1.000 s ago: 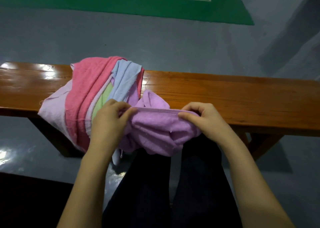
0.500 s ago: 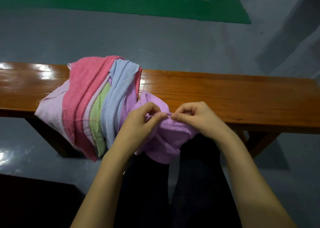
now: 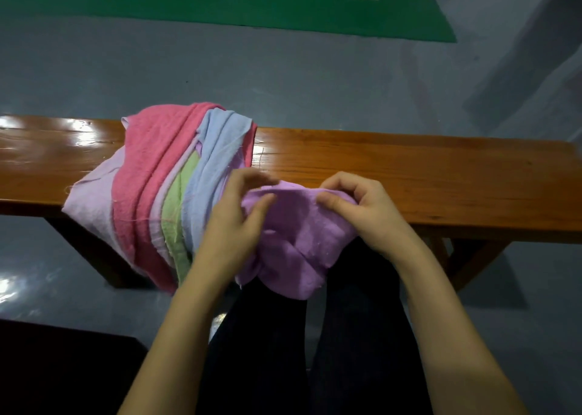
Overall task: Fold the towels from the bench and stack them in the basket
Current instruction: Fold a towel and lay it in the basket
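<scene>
My right hand (image 3: 371, 213) pinches the top edge of the crumpled purple cloth towel (image 3: 296, 241), which hangs off the glossy wooden bench (image 3: 409, 175) over my knees. My left hand (image 3: 233, 222) looks blurred, fingers spread; its grip I cannot tell. With one pinch, the towel may slide floorward or drag the striped towel pile (image 3: 163, 187).
</scene>
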Action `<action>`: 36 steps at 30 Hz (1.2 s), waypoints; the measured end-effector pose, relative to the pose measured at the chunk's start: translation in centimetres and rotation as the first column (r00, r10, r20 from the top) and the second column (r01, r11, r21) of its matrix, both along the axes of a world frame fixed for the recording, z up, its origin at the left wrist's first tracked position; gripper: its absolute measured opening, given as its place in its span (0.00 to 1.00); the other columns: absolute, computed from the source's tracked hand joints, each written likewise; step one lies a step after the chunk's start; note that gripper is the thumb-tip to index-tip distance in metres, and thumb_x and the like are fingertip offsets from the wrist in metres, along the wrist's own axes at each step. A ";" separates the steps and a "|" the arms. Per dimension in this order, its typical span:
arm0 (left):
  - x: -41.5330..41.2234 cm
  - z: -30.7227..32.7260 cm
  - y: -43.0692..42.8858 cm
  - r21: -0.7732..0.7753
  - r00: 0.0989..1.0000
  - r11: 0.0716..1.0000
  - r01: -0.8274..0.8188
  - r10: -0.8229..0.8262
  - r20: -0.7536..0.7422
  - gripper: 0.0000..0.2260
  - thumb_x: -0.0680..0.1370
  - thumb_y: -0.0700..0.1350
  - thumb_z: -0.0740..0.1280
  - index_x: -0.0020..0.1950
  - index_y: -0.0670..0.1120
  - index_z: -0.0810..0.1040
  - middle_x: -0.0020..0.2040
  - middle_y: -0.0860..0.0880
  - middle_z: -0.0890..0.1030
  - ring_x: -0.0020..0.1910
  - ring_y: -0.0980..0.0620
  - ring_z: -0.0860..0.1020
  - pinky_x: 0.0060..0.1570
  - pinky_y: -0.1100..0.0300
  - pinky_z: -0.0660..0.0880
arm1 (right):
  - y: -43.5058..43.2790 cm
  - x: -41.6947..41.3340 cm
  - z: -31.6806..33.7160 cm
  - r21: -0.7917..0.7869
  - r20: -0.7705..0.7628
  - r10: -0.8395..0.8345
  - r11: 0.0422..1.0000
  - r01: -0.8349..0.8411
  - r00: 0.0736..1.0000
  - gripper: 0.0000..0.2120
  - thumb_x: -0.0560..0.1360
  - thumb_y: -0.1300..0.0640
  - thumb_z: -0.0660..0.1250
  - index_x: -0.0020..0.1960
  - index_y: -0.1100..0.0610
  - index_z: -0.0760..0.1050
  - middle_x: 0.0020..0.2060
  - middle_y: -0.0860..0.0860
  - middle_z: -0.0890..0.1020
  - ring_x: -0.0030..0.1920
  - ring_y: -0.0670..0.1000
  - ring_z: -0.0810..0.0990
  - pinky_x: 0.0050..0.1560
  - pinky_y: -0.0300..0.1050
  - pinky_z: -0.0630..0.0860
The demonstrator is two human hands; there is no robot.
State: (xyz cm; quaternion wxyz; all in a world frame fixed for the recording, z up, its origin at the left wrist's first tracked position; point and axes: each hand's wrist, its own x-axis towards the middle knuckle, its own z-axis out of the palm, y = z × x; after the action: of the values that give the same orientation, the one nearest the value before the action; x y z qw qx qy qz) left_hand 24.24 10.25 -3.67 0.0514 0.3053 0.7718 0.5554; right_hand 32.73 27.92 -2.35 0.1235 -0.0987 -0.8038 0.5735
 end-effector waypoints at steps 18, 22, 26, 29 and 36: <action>0.4 0.3 0.8 -0.043 0.962 0.974 -0.225 0.228 0.153 0.03 0.76 0.44 0.69 0.48 0.49 0.76 0.42 0.57 0.78 0.39 0.65 0.74 0.43 0.73 0.68 | 1.6 2.3 -1.1 -0.013 0.166 -0.097 0.995 0.100 0.981 0.06 0.75 0.58 0.69 0.42 0.61 0.78 0.35 0.49 0.79 0.38 0.44 0.75 0.42 0.38 0.73; 0.8 0.4 1.1 -0.018 0.941 0.973 -0.230 0.227 0.253 0.17 0.71 0.44 0.60 0.59 0.55 0.70 0.53 0.54 0.74 0.49 0.61 0.74 0.50 0.66 0.70 | 0.6 1.3 -1.8 -0.090 0.087 -0.268 0.957 0.275 0.960 0.10 0.78 0.54 0.64 0.41 0.59 0.74 0.35 0.51 0.75 0.37 0.44 0.72 0.40 0.36 0.70; 1.9 1.2 1.5 0.118 0.873 0.961 -0.251 0.172 0.456 0.16 0.75 0.30 0.58 0.49 0.48 0.78 0.41 0.56 0.81 0.40 0.58 0.76 0.41 0.62 0.72 | -1.4 0.7 -2.0 -0.267 0.025 -0.355 0.898 0.349 0.934 0.09 0.76 0.57 0.68 0.39 0.60 0.75 0.33 0.56 0.73 0.35 0.49 0.69 0.34 0.37 0.67; 2.7 1.5 2.2 0.218 0.809 0.948 -0.232 0.064 0.584 0.11 0.77 0.32 0.60 0.45 0.45 0.79 0.37 0.53 0.81 0.39 0.51 0.76 0.38 0.62 0.73 | -3.0 0.1 -1.9 -0.416 0.039 -0.356 0.844 0.339 0.934 0.06 0.73 0.59 0.70 0.39 0.59 0.76 0.32 0.53 0.75 0.34 0.46 0.70 0.33 0.33 0.68; 3.9 2.4 2.9 0.418 0.689 0.897 -0.141 -0.215 0.693 0.16 0.77 0.29 0.56 0.61 0.39 0.74 0.46 0.48 0.83 0.44 0.57 0.80 0.41 0.68 0.76 | -3.3 -0.2 -1.7 -0.781 0.001 -0.250 0.604 0.157 0.968 0.10 0.64 0.63 0.69 0.45 0.61 0.78 0.35 0.52 0.84 0.38 0.46 0.82 0.42 0.36 0.78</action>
State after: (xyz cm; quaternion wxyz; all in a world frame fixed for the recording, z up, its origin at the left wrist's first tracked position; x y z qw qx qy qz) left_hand 28.15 13.11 -1.25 0.2926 0.0807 0.5355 0.7881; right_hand 32.49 24.63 -4.06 0.1769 -0.2019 -0.4538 0.8497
